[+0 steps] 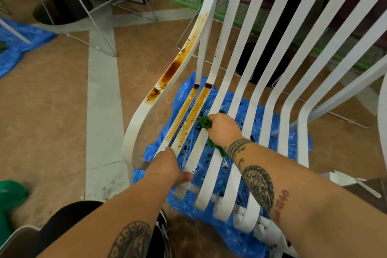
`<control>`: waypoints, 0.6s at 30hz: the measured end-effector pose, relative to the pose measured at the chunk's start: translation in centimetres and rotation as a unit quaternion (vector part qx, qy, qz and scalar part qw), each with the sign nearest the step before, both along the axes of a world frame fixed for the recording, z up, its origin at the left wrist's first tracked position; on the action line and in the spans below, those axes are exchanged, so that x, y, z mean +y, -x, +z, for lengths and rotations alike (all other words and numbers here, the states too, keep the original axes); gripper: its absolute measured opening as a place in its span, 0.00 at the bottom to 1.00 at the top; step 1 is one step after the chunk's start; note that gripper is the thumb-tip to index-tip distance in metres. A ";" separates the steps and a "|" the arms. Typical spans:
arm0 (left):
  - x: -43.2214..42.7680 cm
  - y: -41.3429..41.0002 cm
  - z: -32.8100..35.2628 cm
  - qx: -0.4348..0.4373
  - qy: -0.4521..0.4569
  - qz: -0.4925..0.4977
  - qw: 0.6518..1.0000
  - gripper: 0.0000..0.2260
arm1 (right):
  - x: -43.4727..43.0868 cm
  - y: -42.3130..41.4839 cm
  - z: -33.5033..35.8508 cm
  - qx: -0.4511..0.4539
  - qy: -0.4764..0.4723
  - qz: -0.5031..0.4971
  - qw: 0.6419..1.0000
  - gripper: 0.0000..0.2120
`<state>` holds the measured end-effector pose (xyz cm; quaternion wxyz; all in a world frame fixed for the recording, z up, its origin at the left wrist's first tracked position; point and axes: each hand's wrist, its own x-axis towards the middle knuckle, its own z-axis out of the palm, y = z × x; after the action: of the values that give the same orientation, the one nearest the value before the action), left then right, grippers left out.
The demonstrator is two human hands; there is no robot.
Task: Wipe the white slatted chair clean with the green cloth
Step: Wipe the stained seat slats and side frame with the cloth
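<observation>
The white slatted chair (259,94) fills the middle and right of the view. Brown stains run along its left armrest (167,77) and down the two leftmost seat slats (194,109). My right hand (224,130) grips the bunched green cloth (205,122) and presses it on a seat slat just right of the stained ones. A tail of the cloth hangs below my wrist. My left hand (169,165) grips the front ends of the left seat slats, thumb curled under them.
A blue plastic sheet (211,211) spotted with dark drips lies on the floor under the chair. Another blue sheet (18,42) is at far left. A wire-legged chair (100,33) stands behind. A green object (10,199) sits at lower left.
</observation>
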<state>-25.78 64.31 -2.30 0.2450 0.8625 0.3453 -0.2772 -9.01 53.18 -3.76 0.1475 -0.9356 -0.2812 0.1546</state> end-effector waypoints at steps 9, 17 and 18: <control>0.0 0.0 0.6 -0.013 -0.015 -0.035 0.999 0.37 | -3.2 10.0 0.2 0.099 -0.043 0.093 0.990 0.15; 0.0 0.4 0.9 -0.010 -0.010 -0.049 0.999 0.41 | -3.8 8.5 0.4 0.065 -0.014 0.122 0.990 0.24; 0.0 0.3 1.1 -0.002 -0.008 -0.052 0.999 0.43 | -3.6 8.0 0.3 0.057 -0.016 0.105 0.993 0.24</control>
<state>-26.09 64.27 -1.17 0.2236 0.8821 0.3015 -0.2848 -17.02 49.62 -3.43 0.1610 -0.8882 -0.3713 0.2177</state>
